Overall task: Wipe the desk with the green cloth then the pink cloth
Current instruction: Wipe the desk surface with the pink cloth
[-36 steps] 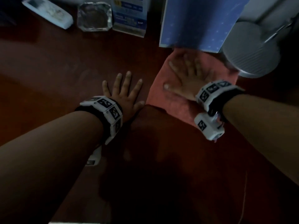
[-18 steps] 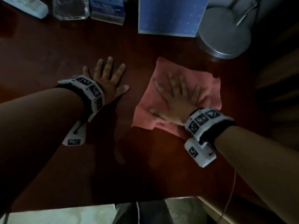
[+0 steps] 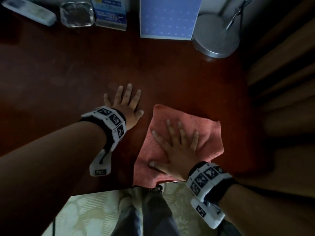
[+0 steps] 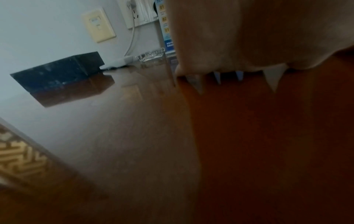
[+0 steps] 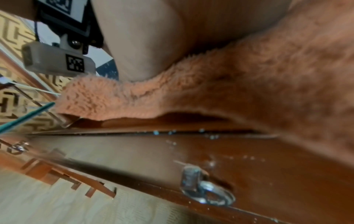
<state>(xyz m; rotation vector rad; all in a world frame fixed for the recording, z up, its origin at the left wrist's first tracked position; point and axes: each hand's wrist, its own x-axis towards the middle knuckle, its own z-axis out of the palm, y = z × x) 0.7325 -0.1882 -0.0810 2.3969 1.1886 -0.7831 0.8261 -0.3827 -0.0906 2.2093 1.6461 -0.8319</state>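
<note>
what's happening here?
A person is wiping a dark red-brown desk. The right hand presses flat, fingers spread, on the pink cloth, which lies at the desk's near edge. The left hand rests flat on the bare desk beside it, holding nothing. No green cloth is in view. A remote, a glass ashtray, cards and a round metal lamp base line the far edge.

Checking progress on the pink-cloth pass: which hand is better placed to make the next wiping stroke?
The right hand: it already lies flat, fingers spread, on the pink cloth near the front edge of the desk. The left hand rests flat on bare wood beside the cloth, apparently only bracing.
</note>
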